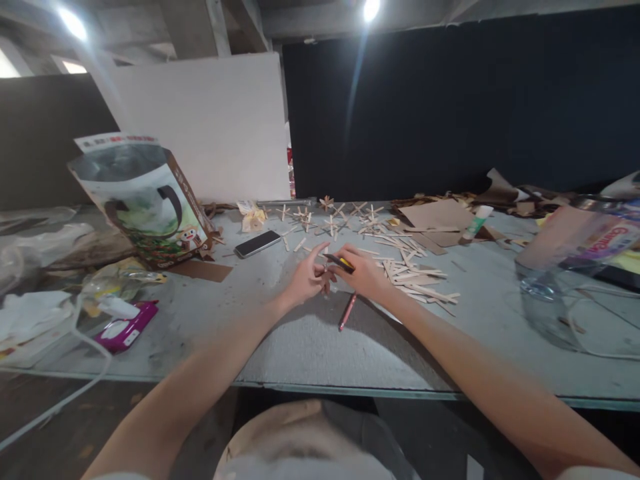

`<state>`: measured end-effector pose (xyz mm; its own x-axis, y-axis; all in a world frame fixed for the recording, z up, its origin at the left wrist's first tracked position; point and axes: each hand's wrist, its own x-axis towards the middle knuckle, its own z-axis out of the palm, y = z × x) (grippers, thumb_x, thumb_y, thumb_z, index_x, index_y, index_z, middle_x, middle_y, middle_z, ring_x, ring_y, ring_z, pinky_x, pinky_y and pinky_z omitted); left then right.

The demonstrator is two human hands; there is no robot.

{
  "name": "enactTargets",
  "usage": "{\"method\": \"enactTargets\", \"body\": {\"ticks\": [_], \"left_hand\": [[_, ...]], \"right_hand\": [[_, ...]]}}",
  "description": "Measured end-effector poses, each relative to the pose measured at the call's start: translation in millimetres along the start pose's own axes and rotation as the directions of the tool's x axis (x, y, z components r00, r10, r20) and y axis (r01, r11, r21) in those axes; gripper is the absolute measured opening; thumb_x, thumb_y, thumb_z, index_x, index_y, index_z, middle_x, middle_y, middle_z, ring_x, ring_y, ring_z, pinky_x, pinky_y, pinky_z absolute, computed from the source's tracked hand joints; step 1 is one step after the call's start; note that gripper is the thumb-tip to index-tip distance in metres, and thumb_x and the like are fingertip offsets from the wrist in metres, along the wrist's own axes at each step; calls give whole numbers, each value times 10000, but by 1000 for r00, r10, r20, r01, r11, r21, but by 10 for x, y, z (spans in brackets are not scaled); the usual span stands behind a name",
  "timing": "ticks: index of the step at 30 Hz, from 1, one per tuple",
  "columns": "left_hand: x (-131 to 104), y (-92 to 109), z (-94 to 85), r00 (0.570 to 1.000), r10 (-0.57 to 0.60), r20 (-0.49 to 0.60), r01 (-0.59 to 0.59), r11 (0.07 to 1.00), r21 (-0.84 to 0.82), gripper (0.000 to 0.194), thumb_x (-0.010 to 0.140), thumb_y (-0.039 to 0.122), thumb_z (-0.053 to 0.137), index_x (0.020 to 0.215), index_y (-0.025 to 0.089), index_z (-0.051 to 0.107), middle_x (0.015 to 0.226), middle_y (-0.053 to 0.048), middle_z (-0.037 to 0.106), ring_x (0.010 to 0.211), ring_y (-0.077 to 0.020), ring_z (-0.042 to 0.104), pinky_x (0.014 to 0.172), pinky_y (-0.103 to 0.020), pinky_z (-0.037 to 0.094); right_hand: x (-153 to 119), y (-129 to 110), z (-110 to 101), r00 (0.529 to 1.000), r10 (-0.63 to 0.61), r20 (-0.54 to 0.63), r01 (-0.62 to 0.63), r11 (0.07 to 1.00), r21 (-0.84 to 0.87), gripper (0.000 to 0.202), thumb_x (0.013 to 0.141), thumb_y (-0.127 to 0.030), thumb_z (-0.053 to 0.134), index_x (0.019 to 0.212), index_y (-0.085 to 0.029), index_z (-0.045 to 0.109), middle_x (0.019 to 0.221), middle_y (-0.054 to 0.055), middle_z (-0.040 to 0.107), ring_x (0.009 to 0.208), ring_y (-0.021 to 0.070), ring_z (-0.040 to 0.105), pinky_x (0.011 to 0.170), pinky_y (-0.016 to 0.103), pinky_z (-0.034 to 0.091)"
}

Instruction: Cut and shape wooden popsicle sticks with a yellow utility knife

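My right hand [363, 272] is closed around a black and yellow utility knife [344, 264], its tip toward my left hand. My left hand [307, 277] faces it with fingers curled together, thumb side raised. Whatever the left fingers pinch is too small and too hidden to name. The two hands nearly meet above the grey table. Just below my right hand lies a pink pencil or pen [347, 312]. A loose pile of thin wooden sticks [417, 277] spreads to the right of that hand, and several sticks joined in crosses [333, 225] lie behind both hands.
A phone [257, 244] lies left of the crosses. Further left stand a large printed bag [150, 207] and a magenta wipes pack [127, 327]. Cardboard pieces [440, 220], a glue stick [479, 222] and a big clear plastic container [545, 287] are at the right. The table's front edge [345, 388] runs before me.
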<state>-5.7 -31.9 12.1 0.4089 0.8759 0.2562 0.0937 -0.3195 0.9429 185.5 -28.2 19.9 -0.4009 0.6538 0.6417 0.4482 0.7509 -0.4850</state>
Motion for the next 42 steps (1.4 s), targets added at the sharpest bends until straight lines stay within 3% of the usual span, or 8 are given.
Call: {"method": "enactTargets", "body": {"ticks": [9,18,26,32,42], "left_hand": [[-24,43,26,999,-21,-32,23,997,72,856,853,192,647,1640,182,310,696,29,704,481,-144,623,511,-247,494],[-19,47,33,1000,2,-12,-1,997,76,848,839,159,626,1629,157,317,644,55,664,476,-144,616,517,-241,477],[-32,45,50,999,-13,-37,16,996,89,838,814,123,597,1611,174,345,583,69,624,458,-152,585,514,-254,452],[-39,50,98,998,-2,-70,8,996,87,799,825,130,590,1579,186,334,554,89,625,454,-128,579,512,-211,413],[-41,24,133,991,37,-126,-27,997,78,728,871,172,625,1540,203,339,627,78,651,543,-145,645,584,-236,488]], "right_hand": [[-20,35,122,999,47,-8,-48,996,-69,165,1017,-283,561,881,-228,634,1006,73,651,844,215,632,795,320,482],[-26,18,159,994,95,-50,-98,994,-54,77,1002,-277,593,975,-222,640,1020,72,648,865,220,638,781,313,470],[-29,1,188,990,131,-43,-134,988,-79,145,1020,-301,556,924,-225,633,969,60,633,810,208,625,763,320,457],[9,-21,196,978,199,-62,-199,980,11,156,982,-343,568,886,-229,616,829,34,616,765,207,606,701,305,447],[4,-75,228,939,344,-27,-332,923,196,237,975,-445,544,916,-224,605,688,7,627,708,214,627,633,301,453]]}}
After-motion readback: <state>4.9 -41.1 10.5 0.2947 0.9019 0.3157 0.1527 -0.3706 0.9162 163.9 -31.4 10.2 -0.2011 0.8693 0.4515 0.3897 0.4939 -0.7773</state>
